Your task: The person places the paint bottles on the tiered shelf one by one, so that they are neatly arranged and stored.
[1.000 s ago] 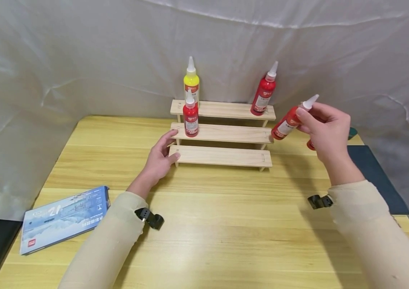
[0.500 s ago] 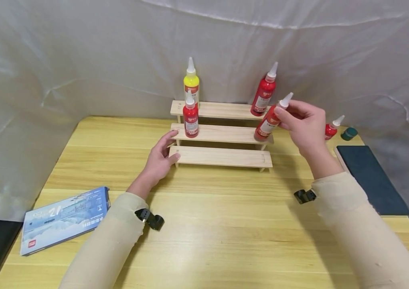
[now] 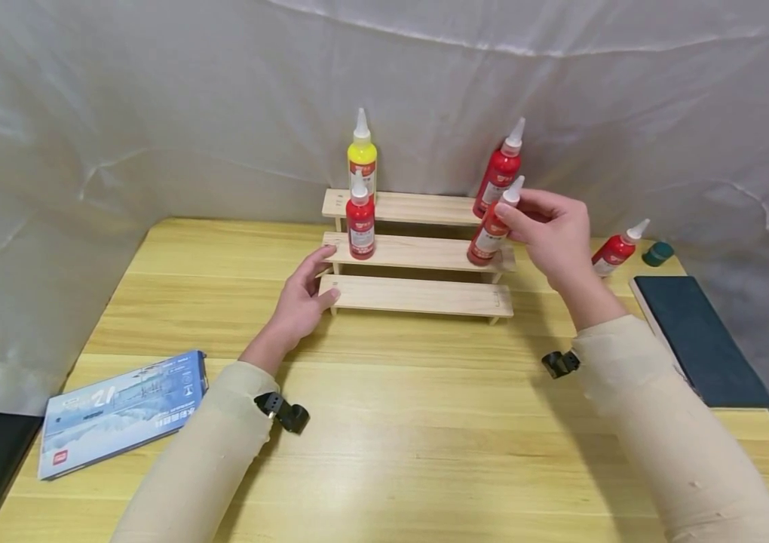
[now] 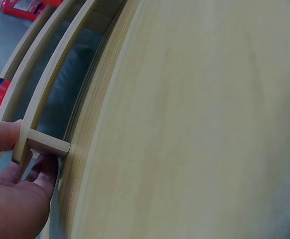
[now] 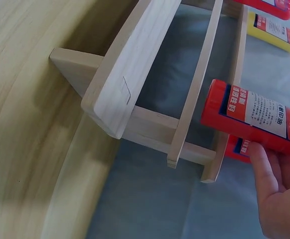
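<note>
A three-tier wooden display stand (image 3: 418,292) sits at the back of the table. My left hand (image 3: 296,303) grips its left end, thumb on the lowest tier and fingers at the tier behind. My right hand (image 3: 556,235) pinches a red squeeze bottle (image 3: 491,235) with a white pointed nozzle just below the neck. That bottle leans, its base at the right end of the middle tier. Another red bottle (image 3: 361,228) stands on the middle tier's left end. Up on the top tier are a yellow bottle (image 3: 362,154) at left and a red bottle (image 3: 501,172) at right, partly hidden.
Right of the stand, one more red bottle (image 3: 612,253) is on the table (image 3: 418,437) beside a dark green lid (image 3: 658,253). A dark notebook (image 3: 703,343) lies in front of them. At left lies a blue box (image 3: 123,415). Grey cloth (image 3: 222,113) hangs behind.
My right hand has carried its red bottle leftward from beside the stand to the middle tier's right end, and the bottle leans less. The left hand has stayed put.
</note>
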`<state>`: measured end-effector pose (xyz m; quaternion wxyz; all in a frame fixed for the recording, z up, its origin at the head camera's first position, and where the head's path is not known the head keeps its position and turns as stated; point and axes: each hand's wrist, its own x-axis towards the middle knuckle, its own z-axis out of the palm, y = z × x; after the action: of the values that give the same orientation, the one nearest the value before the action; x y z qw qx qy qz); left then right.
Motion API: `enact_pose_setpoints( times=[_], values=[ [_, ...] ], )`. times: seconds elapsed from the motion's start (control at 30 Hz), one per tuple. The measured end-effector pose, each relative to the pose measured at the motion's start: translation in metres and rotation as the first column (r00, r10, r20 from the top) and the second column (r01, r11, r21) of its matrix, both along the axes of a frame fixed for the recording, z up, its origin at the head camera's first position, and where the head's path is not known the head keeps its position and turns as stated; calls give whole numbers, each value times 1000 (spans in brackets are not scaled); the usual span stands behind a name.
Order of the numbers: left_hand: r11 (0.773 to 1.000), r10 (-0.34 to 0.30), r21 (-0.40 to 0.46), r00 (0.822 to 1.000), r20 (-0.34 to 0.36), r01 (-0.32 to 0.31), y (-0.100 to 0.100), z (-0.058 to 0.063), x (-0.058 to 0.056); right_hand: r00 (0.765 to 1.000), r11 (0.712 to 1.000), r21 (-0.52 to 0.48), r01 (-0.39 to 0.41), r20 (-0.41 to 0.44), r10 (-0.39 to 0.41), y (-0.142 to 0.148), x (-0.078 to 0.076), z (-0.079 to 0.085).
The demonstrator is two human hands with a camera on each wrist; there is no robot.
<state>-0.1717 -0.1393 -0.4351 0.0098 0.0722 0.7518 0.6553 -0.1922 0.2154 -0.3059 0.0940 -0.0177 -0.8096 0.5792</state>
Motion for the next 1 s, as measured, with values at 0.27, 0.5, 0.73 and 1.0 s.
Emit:
enact_pose_setpoints(
  times=[0.27, 0.5, 0.73, 1.0],
  values=[
    [1000, 1, 21, 1000, -5, -1, 0, -1, 0, 1000, 999, 49, 4, 28, -6, -2, -2, 0],
    [1000, -2, 18, 1000, -11, 2, 0, -1, -1, 999, 999, 53, -9, 37, 7, 0, -4, -1],
    [1000, 1, 9, 1000, -18, -1, 0, -1, -1, 999, 998, 55, -27, 29, 26, 2, -5, -2],
    [1000, 5, 18, 1000, -4, -5, 1, -1, -1, 999, 997, 66, -27, 27, 25, 4, -4, -4]
  ],
)
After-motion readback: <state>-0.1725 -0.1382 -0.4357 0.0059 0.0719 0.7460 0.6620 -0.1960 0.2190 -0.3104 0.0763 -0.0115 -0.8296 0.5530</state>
